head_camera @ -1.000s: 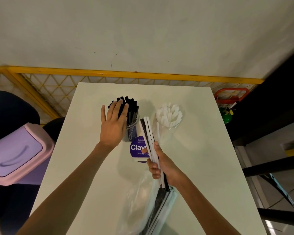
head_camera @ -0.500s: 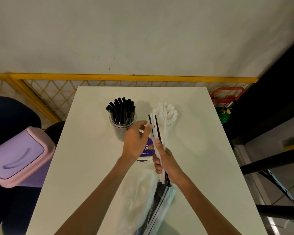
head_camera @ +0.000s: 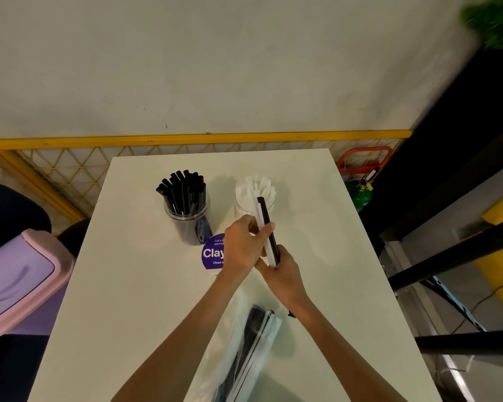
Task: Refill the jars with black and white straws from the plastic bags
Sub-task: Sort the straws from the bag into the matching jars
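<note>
- The right hand [head_camera: 283, 275] clenches the lower end of a thin bundle of black and white plastic straws [head_camera: 263, 210].
- The left hand [head_camera: 243, 246] pinches it midway.
- Its top end is at the clear jar of white straws [head_camera: 250, 192].
- A clear plastic bag of straws [head_camera: 233, 343] lies on the white table [head_camera: 128, 285].

Left hand [head_camera: 241, 245], right hand [head_camera: 285, 274] grip straws [head_camera: 264, 212] (black, white).
</note>
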A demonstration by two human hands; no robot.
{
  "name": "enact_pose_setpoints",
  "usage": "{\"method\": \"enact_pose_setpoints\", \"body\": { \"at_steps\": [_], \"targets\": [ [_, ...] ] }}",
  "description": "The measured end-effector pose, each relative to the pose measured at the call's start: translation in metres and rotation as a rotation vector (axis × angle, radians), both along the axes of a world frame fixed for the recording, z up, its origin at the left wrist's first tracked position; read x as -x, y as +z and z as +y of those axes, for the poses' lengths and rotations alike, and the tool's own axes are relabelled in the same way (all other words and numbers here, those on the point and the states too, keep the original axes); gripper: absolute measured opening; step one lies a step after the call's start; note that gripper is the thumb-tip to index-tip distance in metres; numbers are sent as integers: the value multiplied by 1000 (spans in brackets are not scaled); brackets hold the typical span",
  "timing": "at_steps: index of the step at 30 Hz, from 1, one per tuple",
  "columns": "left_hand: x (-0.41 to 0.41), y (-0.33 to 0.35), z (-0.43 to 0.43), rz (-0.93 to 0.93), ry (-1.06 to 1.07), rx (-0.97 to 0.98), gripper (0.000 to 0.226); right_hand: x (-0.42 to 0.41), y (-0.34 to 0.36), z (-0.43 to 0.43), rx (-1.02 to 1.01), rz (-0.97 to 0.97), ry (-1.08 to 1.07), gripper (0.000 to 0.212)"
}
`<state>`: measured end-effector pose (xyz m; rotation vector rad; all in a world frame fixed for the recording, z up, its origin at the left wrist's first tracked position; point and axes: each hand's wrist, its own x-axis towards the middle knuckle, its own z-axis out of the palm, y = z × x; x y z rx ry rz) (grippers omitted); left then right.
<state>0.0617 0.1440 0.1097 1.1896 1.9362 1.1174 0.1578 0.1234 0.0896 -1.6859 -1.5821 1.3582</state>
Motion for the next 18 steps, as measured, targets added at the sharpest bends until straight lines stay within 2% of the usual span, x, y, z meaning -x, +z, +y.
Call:
{"method": "enact_pose_setpoints", "body": {
  "at_steps": [4, 7, 9, 14, 18],
  "targets": [
    [-2, -5, 6, -118, -54, 61, 32, -14, 5, 3, 144, 185, 26, 19],
    [-2, -5, 7, -404, -72, 111, 30, -25, 9, 3, 276, 389, 12, 24],
    [-5, -4, 4, -559, -100, 124, 33, -30, 11, 2, 338, 451, -6, 31],
    [-12, -2, 4, -629, -158, 140, 8, -40, 12, 5, 388, 489, 2, 38],
    [-15, -1, 9, -638, -160, 206, 9, -48, 11, 9, 406, 486, -29, 36]
  ]
}}
